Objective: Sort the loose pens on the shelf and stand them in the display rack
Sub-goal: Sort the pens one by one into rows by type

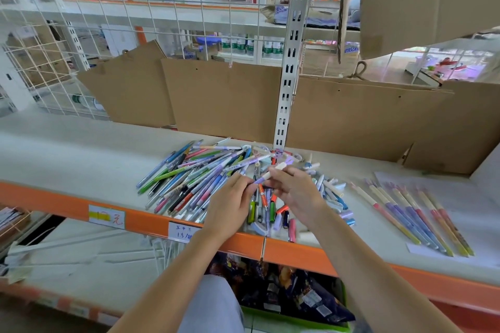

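Hands, left and right, on one purple pen.

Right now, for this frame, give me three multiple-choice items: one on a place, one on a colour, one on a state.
1. Where is the row of long pastel pens?
A. right of the pile
B. left of the pile
C. on the floor

2. What colour is the shelf edge?
A. blue
B. orange
C. green

3. What do the hands hold?
A. nothing
B. a price label
C. one pen together

Key: 1 A, it lies right of the pen pile. 2 B, the strip is orange. 3 C, the left hand and the right hand pinch a purple-and-white pen.
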